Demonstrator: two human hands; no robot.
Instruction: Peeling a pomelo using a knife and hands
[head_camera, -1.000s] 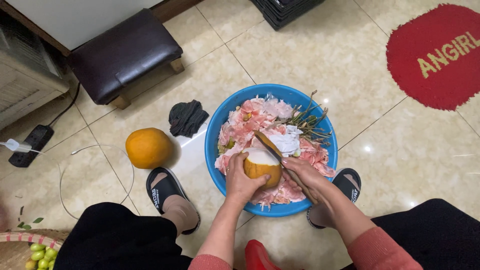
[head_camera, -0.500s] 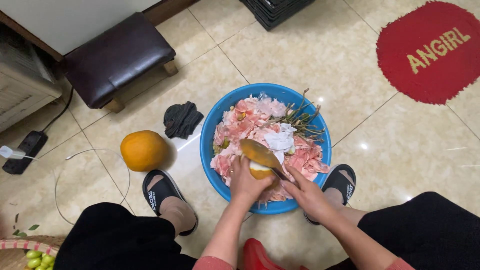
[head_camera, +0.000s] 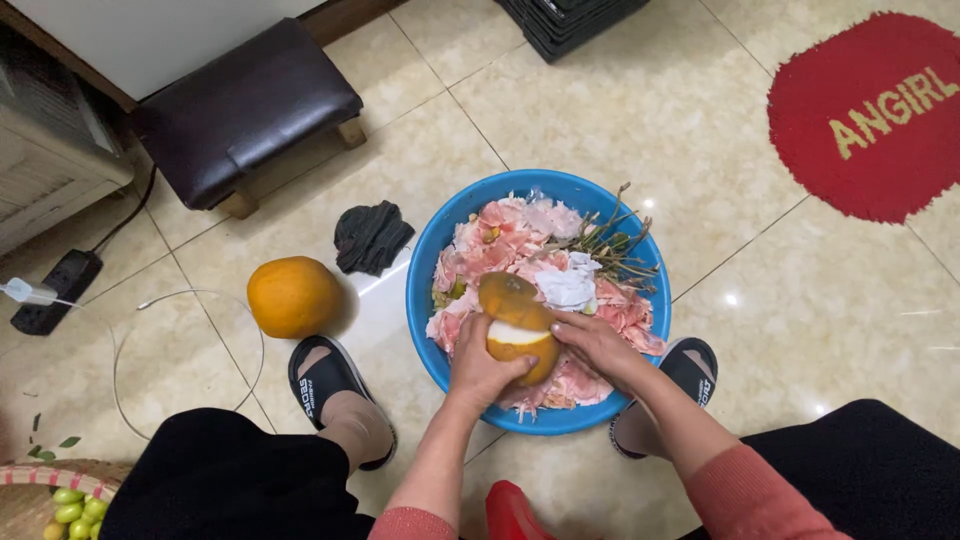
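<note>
My left hand (head_camera: 480, 368) grips a large orange-skinned citrus fruit (head_camera: 518, 345) from the left, over a blue plastic basin (head_camera: 425, 265). A cut runs round the fruit, showing white pith, and a cap of peel (head_camera: 506, 293) is tilted up on top. My right hand (head_camera: 598, 345) is closed against the fruit's right side at the cut. The knife it held a moment ago is hidden behind the fingers and the fruit. The basin is full of pink peel scraps (head_camera: 500, 245), some white pith and a bunch of twigs (head_camera: 615, 240).
A whole orange fruit (head_camera: 293, 297) and a dark cloth (head_camera: 372, 235) lie on the tiled floor left of the basin. A dark stool (head_camera: 245, 110) stands at the back left, a red round mat (head_camera: 870, 110) at the back right. A power strip (head_camera: 55, 290) and a basket of green fruits (head_camera: 60, 500) lie left.
The knife blade, plainly visible across the fruit's top before, is now out of sight. The peel cap has lifted, and my right hand has moved in against the fruit.
</note>
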